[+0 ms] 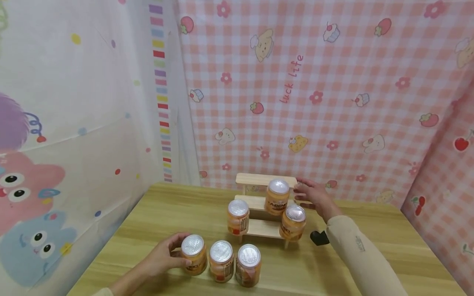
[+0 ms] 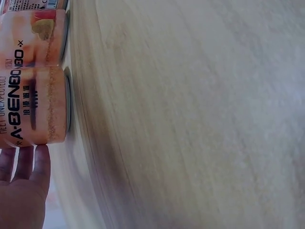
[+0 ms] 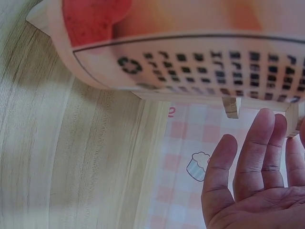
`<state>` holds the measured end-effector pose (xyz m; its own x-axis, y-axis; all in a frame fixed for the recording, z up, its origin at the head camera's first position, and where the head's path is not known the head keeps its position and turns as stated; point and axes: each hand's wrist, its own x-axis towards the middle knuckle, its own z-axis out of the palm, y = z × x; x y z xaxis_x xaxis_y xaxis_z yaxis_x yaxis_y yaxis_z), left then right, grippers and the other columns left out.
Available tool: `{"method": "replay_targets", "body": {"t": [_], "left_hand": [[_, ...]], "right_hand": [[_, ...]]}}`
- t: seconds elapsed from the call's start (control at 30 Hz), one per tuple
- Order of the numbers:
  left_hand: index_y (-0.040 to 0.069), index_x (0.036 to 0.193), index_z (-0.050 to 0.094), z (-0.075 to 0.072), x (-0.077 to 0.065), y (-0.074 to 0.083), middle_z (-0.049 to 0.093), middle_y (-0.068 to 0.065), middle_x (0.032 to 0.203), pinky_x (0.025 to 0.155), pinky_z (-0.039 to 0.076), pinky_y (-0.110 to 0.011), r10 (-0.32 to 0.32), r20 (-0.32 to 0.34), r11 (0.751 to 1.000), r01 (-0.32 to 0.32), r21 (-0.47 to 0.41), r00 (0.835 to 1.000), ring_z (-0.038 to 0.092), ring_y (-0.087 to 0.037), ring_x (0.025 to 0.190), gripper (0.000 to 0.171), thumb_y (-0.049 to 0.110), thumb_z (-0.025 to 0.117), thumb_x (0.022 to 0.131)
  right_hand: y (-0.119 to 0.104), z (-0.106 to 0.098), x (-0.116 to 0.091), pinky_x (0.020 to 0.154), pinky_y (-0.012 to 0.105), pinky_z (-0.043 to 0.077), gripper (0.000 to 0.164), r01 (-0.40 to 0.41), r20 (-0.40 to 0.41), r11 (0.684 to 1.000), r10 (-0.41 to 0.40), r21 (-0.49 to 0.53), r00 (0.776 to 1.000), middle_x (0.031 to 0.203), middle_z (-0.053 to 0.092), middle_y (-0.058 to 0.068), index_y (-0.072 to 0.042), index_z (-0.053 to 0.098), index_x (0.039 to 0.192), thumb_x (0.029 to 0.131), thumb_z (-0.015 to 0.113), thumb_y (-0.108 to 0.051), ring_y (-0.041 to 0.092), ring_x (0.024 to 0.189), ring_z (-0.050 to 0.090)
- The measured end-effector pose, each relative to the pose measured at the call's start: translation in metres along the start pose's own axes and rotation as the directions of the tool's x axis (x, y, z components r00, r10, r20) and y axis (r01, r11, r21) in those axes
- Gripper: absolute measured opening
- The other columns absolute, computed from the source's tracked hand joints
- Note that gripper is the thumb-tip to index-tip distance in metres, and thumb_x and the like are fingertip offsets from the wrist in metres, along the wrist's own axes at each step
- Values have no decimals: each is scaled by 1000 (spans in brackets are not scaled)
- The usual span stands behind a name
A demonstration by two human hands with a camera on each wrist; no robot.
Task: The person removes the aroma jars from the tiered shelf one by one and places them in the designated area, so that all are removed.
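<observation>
A small wooden step shelf (image 1: 266, 179) stands on the table. On its middle tier is an orange-labelled can (image 1: 277, 197) with a silver lid. Two like it, a left can (image 1: 238, 217) and a right can (image 1: 293, 222), stand at the lowest tier. In front, a middle can (image 1: 221, 261) and another can (image 1: 248, 265) stand side by side. My left hand (image 1: 166, 254) holds the leftmost can (image 1: 194, 255) between thumb and fingers, its base at the table. Behind the shelf's right end, my right hand (image 1: 314, 196) has loosely extended fingers (image 3: 252, 152); contact with the wood cannot be told.
A small black object (image 1: 319, 237) lies on the wooden table (image 1: 355, 246) under my right forearm. A pink checked cloth (image 1: 314, 115) hangs behind the table, and a white patterned cloth (image 1: 92, 123) hangs at the left.
</observation>
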<state>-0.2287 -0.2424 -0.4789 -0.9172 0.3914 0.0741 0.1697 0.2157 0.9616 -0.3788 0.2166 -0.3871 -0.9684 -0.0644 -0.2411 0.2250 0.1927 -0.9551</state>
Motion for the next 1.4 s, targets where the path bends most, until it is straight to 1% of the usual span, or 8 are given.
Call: {"method": "replay_targets", "body": {"t": [0.13, 0.3, 0.53, 0.77, 0.83, 1.1, 1.27, 1.4], "left_hand": [[-10, 139, 42, 0, 1, 0, 55, -21, 129, 95, 48, -23, 13, 12, 1000, -13, 14, 1000, 55, -17, 116, 71, 7, 81, 81], [-11, 143, 37, -1, -1, -1, 52, -24, 132, 96, 48, -25, 24, 40, 1000, -25, 17, 999, 53, -20, 119, 74, 8, 79, 84], [-13, 147, 28, -8, -5, 4, 41, -35, 141, 96, 47, -25, 53, 72, 998, -54, 18, 996, 52, -27, 122, 77, 9, 74, 89], [-9, 148, 31, -16, 0, 13, 38, -37, 142, 96, 46, -23, 45, 50, 999, -46, 23, 998, 41, -47, 129, 69, 10, 69, 93], [-8, 147, 33, -19, 3, 16, 39, -36, 142, 96, 46, -24, 45, 39, 999, -46, 25, 998, 39, -48, 130, 67, 10, 68, 93], [-6, 145, 39, -34, 21, 38, 46, -29, 141, 95, 49, -33, 46, -12, 994, -44, 104, 999, 40, -49, 131, 58, 12, 64, 97], [-3, 146, 40, -44, 43, 58, 49, -24, 140, 102, 46, -45, 50, -62, 986, -40, 161, 997, 46, -44, 129, 57, 18, 64, 98], [-2, 149, 36, -48, 64, 78, 48, -24, 141, 106, 41, -50, 47, -63, 988, -37, 147, 997, 47, -40, 129, 58, 22, 59, 101]], "right_hand": [[0, -1, 1, 102, 51, 45, 58, -2, -1, 1000, 2, 6, 1000, 145, 48, 21, -17, 34, 156, 103, 54, -30, 20, 102, 64], [3, -1, 2, 103, 52, 43, 57, -9, -2, 1000, 9, 16, 1000, 145, 48, 21, -17, 34, 156, 104, 54, -29, 23, 105, 63], [4, 2, 2, 104, 54, 42, 57, 2, 0, 1000, -2, 32, 1000, 145, 49, 22, -16, 34, 155, 103, 54, -28, 17, 95, 64], [6, 3, 1, 101, 51, 45, 57, 2, -5, 1000, -2, 10, 1000, 145, 48, 23, -17, 33, 156, 104, 52, -29, 21, 103, 63], [6, 3, 1, 101, 50, 46, 56, 4, -6, 1000, -4, 7, 1000, 145, 48, 22, -18, 34, 156, 104, 52, -29, 21, 103, 63], [5, 3, -2, 101, 50, 46, 57, 2, -4, 1000, -2, 0, 1000, 145, 48, 23, -17, 32, 156, 104, 52, -29, 22, 104, 63], [2, 3, -2, 100, 50, 46, 57, 10, -14, 1000, -10, 10, 1000, 145, 49, 22, -17, 34, 156, 103, 54, -30, 19, 100, 64], [2, 1, -2, 99, 48, 47, 58, 12, -13, 1000, -12, 5, 1000, 145, 49, 22, -17, 33, 156, 103, 54, -30, 17, 99, 65]]}}
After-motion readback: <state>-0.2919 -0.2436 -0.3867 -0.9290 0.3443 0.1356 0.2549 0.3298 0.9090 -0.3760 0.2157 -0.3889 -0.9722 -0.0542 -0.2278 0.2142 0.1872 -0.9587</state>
